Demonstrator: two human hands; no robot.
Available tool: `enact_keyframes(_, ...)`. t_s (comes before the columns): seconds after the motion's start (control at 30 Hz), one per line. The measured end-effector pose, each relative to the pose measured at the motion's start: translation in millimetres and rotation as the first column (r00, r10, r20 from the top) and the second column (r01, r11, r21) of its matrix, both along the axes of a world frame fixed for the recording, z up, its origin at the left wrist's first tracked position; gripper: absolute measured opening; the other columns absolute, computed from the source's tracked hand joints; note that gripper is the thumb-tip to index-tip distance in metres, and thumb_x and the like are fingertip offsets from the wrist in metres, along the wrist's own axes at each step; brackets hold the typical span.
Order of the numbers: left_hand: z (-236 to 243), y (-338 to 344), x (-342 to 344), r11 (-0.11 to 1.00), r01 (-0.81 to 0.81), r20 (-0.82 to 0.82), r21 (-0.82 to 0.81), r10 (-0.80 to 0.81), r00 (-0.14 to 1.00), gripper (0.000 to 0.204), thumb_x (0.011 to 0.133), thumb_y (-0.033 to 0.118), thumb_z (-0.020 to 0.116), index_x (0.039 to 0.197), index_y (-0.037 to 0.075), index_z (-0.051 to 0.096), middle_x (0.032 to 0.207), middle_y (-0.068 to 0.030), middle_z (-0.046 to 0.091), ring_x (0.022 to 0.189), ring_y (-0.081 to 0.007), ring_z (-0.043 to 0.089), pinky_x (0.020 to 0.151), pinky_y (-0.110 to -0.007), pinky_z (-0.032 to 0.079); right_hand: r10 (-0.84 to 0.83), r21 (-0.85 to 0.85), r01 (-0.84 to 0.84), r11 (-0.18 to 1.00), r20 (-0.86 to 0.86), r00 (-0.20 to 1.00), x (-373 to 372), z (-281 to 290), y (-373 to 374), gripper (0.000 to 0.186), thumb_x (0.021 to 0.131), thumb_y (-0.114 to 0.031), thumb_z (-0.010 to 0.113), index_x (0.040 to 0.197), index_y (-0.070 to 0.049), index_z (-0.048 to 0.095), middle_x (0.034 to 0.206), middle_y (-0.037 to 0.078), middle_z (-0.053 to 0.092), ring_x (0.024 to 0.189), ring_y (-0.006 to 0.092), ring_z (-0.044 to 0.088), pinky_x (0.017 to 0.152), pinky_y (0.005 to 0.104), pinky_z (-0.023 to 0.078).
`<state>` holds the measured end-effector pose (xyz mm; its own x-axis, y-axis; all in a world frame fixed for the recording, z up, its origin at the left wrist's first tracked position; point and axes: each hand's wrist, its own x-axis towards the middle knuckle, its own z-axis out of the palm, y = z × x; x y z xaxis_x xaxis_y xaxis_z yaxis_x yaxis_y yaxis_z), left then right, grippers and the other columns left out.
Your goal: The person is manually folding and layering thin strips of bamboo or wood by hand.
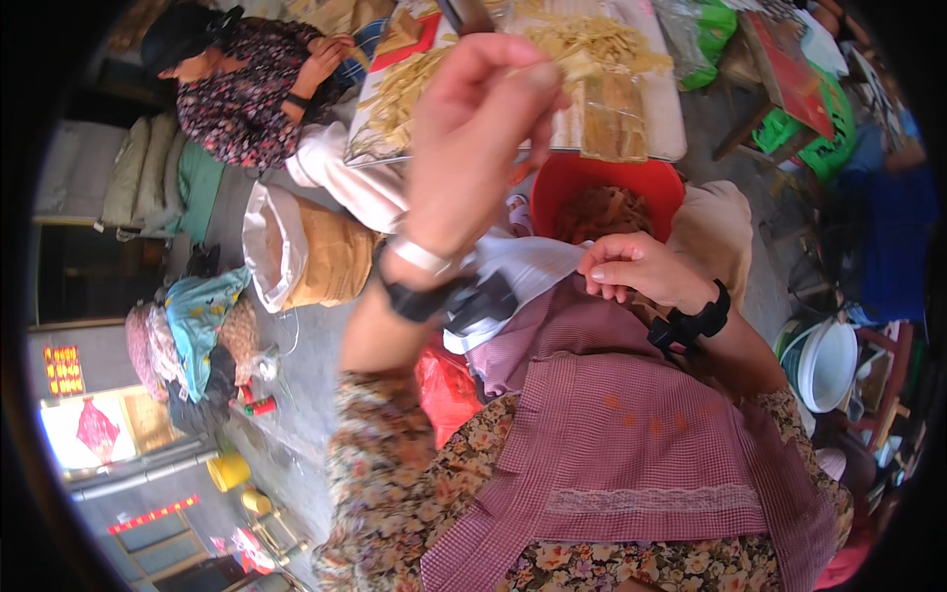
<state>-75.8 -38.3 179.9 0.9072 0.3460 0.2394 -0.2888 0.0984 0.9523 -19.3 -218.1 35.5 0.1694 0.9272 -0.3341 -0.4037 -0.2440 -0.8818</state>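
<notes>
The right hand [636,271] is resting nearest, on the checked pink apron [631,434], its fingers curled shut and pinching the edge of a white cloth [533,266] that is lying crumpled over the lap. A black strap is circling that wrist. The left hand [473,128] is lifting higher, fingers and thumb closing on a pale yellow strip [577,67]; the strip is thin, flat and dry-looking, and it is hanging just above the near edge of the tray [671,118]. How much of it the fingers are covering is hard to tell. Behind the cloth a round red plastic tub [567,178] is sitting, holding brownish scraps, its near rim hidden by the cloth and the right hand. Beyond it the flat tray is carrying heaps of the same yellow strips, its far edge cut off by the picture's top. At the tray's far left corner another person [247,89] in dark flowered fabric is leaning in.
</notes>
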Motion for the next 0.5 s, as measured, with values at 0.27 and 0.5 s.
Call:
enact_keyframes(0.27, -116.7, -20.2, 86.8, 0.969, -0.205, -0.077, -0.137, 0.196, 0.978, 0.006, 0.083, 0.008, 0.054, 0.086, 0.004, 0.052, 0.071, -0.0050, 0.058, 0.052, -0.0073, 0.046, 0.047, -0.020, 0.039, -0.263, 0.132, 0.282, 0.950, -0.144, 0.954, -6.0, -1.2, -1.7, 0.042, 0.082, -0.012, 0.059, 0.120, -0.003, 0.044, 0.101, 0.006, 0.056, 0.086, 0.0104, 0.054, 0.066, 0.0227, 0.046)
enact_keyframes(0.5, -146.8, -18.7, 85.5, 0.721, -0.384, 0.068, 0.577, 0.426, 0.902, 0.007, 0.079, 0.009, 0.057, 0.080, 0.005, 0.052, 0.071, -0.0067, 0.056, 0.058, -0.0188, 0.053, 0.050, -0.031, 0.044, -0.279, 0.072, 0.290, 0.954, -0.130, 0.951, -16.0, -22.9, 3.6, 0.043, 0.080, -0.008, 0.061, 0.119, 0.001, 0.044, 0.091, 0.002, 0.056, 0.076, 0.0080, 0.052, 0.069, 0.0224, 0.045)
